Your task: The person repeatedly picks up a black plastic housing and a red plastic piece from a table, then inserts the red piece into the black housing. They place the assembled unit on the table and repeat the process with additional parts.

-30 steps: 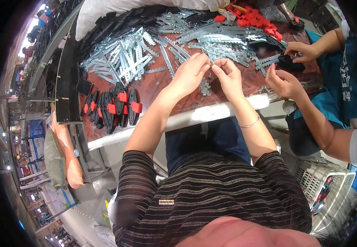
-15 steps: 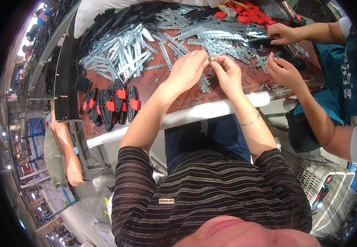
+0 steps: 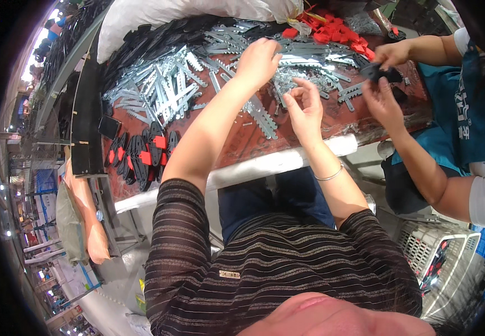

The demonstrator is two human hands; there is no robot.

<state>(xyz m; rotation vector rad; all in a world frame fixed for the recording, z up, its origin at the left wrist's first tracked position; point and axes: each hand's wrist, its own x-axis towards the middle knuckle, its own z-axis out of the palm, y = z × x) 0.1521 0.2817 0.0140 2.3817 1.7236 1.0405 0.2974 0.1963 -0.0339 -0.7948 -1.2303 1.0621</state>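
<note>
My left hand (image 3: 258, 63) reaches over the far metal pieces, back upward and fingers bent. What its fingertips hold, if anything, is hidden. Lower and to the right, my right hand (image 3: 305, 111) hovers with thumb and curved fingers apart, and I see nothing clearly held. Beside it lies a heap of small shiny metal pieces (image 3: 293, 81), too fine to tell apart. A few notched flat metal strips (image 3: 262, 120) lie between my forearms. A larger pile of the same strips (image 3: 164, 89) spreads to the left of my left hand.
Black parts with red clips (image 3: 141, 154) stand in a row at the table's near left. Loose black parts (image 3: 141, 42) line the far edge, under a white sack (image 3: 197, 8). Red pieces (image 3: 332, 31) lie far right. A co-worker's hands (image 3: 388, 98) hold a black part at right.
My hands have parted: the left moved away to the far side, the right dropped slightly and its fingers spread. The co-worker's hands came together and lifted a black part.
</note>
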